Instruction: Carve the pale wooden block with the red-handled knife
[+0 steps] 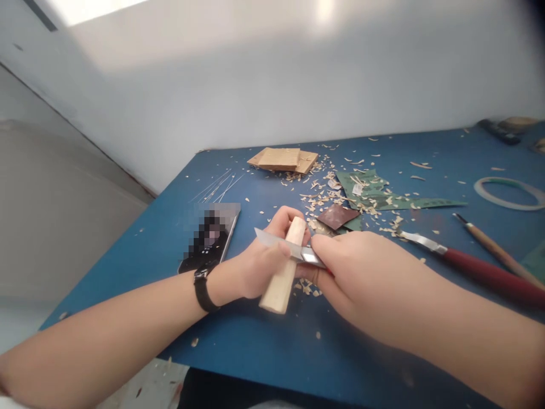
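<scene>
A pale block of wood [279,291], longer than wide and narrower at its far end, is gripped in my left hand [266,258], which wears a black watch [205,289]. My right hand [344,267] is closed around a carving knife [313,257], its handle mostly hidden in my fist. The blade lies across the wood and points left, with my left thumb against it. Beyond my hands, pale wood shavings [315,199] are scattered around a brown square of sandpaper [338,216].
A phone [230,233] lies left of my hands. Two flat wooden boards [279,159] are stacked near the wall. Green sandpaper [366,190], a red-handled carving tool [481,271], a wooden-handled gouge [494,241] and a tape roll [483,194] lie on the right of the blue table [140,272].
</scene>
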`<state>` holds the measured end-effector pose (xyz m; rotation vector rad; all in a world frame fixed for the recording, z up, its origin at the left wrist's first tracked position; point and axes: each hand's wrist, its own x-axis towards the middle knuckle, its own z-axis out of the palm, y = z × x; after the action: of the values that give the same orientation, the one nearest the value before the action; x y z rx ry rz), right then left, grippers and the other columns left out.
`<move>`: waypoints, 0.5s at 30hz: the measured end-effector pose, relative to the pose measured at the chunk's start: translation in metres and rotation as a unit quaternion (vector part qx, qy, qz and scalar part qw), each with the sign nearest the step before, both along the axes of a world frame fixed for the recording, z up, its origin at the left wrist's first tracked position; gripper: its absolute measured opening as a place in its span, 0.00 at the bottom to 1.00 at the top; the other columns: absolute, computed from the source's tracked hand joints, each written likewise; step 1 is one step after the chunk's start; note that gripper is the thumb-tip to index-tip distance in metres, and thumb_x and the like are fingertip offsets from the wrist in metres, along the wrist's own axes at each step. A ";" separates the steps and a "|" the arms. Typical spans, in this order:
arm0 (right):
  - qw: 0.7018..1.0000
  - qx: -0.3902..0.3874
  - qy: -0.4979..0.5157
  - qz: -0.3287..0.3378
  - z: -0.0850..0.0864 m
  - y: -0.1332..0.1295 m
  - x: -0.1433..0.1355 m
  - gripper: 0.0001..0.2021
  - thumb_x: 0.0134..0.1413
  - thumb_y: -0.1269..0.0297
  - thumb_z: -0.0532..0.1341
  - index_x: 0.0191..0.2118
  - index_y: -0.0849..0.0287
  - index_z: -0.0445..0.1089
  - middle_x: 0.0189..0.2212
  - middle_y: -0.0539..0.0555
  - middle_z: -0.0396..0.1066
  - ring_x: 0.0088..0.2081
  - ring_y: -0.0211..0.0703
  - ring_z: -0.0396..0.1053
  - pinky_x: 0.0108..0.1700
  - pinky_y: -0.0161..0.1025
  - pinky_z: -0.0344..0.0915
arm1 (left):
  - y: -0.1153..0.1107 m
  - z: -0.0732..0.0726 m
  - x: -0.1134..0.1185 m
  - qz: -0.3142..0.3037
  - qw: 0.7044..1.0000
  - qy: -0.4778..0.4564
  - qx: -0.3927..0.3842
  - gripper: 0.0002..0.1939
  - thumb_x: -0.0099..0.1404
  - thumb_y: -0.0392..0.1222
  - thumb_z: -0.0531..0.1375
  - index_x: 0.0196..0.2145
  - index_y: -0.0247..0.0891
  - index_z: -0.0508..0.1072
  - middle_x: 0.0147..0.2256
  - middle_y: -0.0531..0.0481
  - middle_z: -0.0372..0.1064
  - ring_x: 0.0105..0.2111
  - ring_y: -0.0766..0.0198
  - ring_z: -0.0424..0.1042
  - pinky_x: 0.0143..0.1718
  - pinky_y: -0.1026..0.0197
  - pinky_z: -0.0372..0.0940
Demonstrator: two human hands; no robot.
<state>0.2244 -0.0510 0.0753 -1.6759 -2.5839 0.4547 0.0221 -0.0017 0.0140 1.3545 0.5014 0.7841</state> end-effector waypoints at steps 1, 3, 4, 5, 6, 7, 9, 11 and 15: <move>1.000 0.002 -0.001 -0.003 0.000 0.001 0.000 0.13 0.78 0.55 0.54 0.48 0.51 0.74 0.33 0.54 0.79 0.29 0.51 0.72 0.28 0.43 0.54 | -0.002 0.002 0.000 0.014 1.000 -0.004 0.002 0.33 0.67 0.73 0.70 0.50 0.44 0.69 0.44 0.49 0.68 0.37 0.60 0.70 0.36 0.61 0.70; 1.000 0.005 -0.003 -0.005 -0.001 0.002 0.000 0.12 0.78 0.55 0.55 0.45 0.49 0.74 0.32 0.53 0.78 0.29 0.51 0.72 0.28 0.43 0.53 | -0.006 0.007 0.001 0.049 0.999 0.004 0.014 0.31 0.68 0.71 0.70 0.49 0.41 0.72 0.43 0.47 0.71 0.38 0.59 0.73 0.36 0.60 0.72; 1.000 0.006 -0.005 -0.005 -0.002 0.003 0.000 0.12 0.77 0.54 0.55 0.44 0.49 0.74 0.31 0.53 0.78 0.28 0.51 0.71 0.28 0.43 0.53 | -0.007 0.010 0.001 0.068 0.997 0.013 0.024 0.31 0.68 0.71 0.70 0.48 0.40 0.74 0.42 0.46 0.72 0.38 0.58 0.74 0.37 0.59 0.73; 1.000 0.006 -0.008 -0.006 -0.002 0.004 0.000 0.11 0.77 0.54 0.56 0.43 0.49 0.74 0.31 0.53 0.78 0.29 0.51 0.72 0.28 0.43 0.53 | -0.008 0.012 0.001 0.082 0.996 0.023 0.034 0.32 0.67 0.71 0.71 0.46 0.39 0.75 0.42 0.46 0.74 0.38 0.57 0.75 0.37 0.59 0.73; 1.000 0.007 -0.011 -0.008 -0.003 0.004 -0.001 0.11 0.76 0.53 0.57 0.43 0.49 0.74 0.31 0.53 0.78 0.29 0.51 0.72 0.28 0.43 0.53 | -0.008 0.014 0.001 0.091 0.994 0.032 0.044 0.32 0.67 0.72 0.72 0.45 0.38 0.76 0.41 0.45 0.75 0.39 0.57 0.75 0.38 0.58 0.73; 1.000 0.009 -0.015 -0.011 -0.003 0.005 -0.001 0.12 0.76 0.53 0.56 0.44 0.48 0.75 0.31 0.53 0.78 0.29 0.51 0.72 0.28 0.43 0.53 | -0.008 0.015 0.001 0.096 0.993 0.035 0.051 0.32 0.66 0.72 0.72 0.45 0.37 0.77 0.41 0.44 0.76 0.38 0.56 0.76 0.38 0.58 0.73; 0.999 0.014 -0.026 -0.021 -0.004 0.005 -0.003 0.12 0.76 0.53 0.56 0.46 0.48 0.75 0.31 0.53 0.78 0.30 0.52 0.73 0.28 0.44 0.52 | -0.007 0.015 0.000 0.097 0.993 0.034 0.061 0.32 0.67 0.72 0.71 0.45 0.37 0.78 0.41 0.43 0.77 0.38 0.56 0.77 0.36 0.58 0.73; 0.999 0.018 -0.038 -0.026 -0.005 0.004 -0.005 0.13 0.76 0.52 0.56 0.49 0.48 0.76 0.32 0.54 0.79 0.30 0.53 0.74 0.28 0.44 0.50 | -0.007 0.013 -0.001 0.105 0.992 0.036 0.066 0.30 0.68 0.70 0.70 0.46 0.38 0.79 0.42 0.43 0.77 0.39 0.55 0.77 0.36 0.58 0.72; 0.997 0.018 -0.060 -0.035 -0.006 0.003 -0.009 0.12 0.74 0.51 0.59 0.51 0.49 0.76 0.34 0.56 0.79 0.30 0.53 0.75 0.27 0.44 0.49 | -0.005 0.004 -0.004 0.105 0.992 0.031 0.056 0.27 0.71 0.68 0.69 0.47 0.39 0.80 0.42 0.44 0.77 0.33 0.61 0.72 0.33 0.59 0.69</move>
<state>0.2157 -0.0479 0.0697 -1.8293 -2.5864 0.3110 0.0180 -0.0068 0.0184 1.4488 0.6644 0.9563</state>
